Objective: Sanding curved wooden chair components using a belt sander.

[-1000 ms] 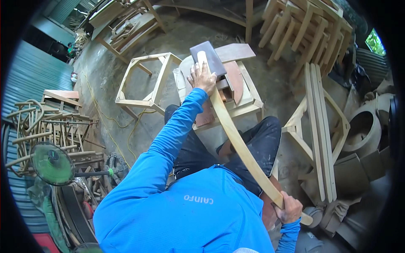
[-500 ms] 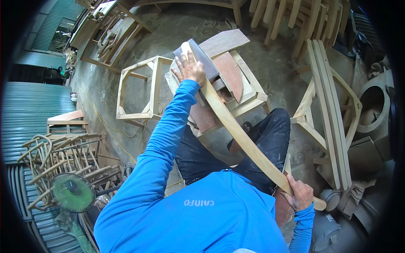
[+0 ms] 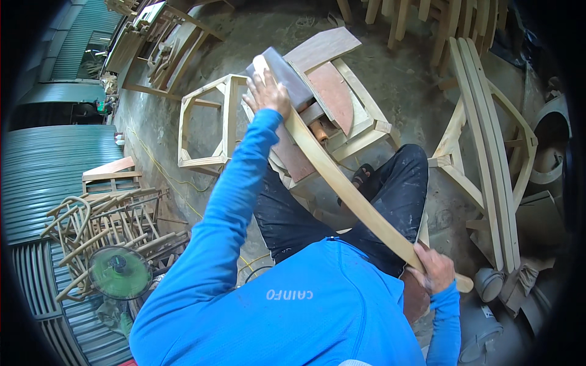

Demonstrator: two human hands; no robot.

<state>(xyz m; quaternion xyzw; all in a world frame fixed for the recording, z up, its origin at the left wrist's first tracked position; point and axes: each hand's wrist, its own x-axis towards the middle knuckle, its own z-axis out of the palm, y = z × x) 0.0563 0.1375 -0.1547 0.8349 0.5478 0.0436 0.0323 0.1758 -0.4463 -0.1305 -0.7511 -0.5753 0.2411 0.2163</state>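
A long, gently curved pale wooden piece (image 3: 342, 181) slants from the grey flat-faced slab (image 3: 292, 82) down to my right side. My left hand (image 3: 268, 96) lies over its far end with fingers spread, pressing the wood along the slab. Near the other end, my right hand (image 3: 436, 269) is wrapped round the piece, whose rounded tip sticks out past it. The slab sits on a low wooden stand (image 3: 361, 141) between and beyond my knees. A copper-coloured round part (image 3: 318, 130) shows beneath it, beside a reddish board (image 3: 332, 97).
An open wooden frame (image 3: 231, 119) stands left of the stand. On the right, long straight bars (image 3: 482, 146) rest across another frame (image 3: 448, 137). A pile of chair-like frames (image 3: 101, 222) and a green fan (image 3: 120, 272) are at left. A yellow cord (image 3: 160, 163) crosses the floor.
The view has shifted slightly. My left hand has slid a little leftward along with the wood's far end, baring more of the slab. My right hand keeps its grip.
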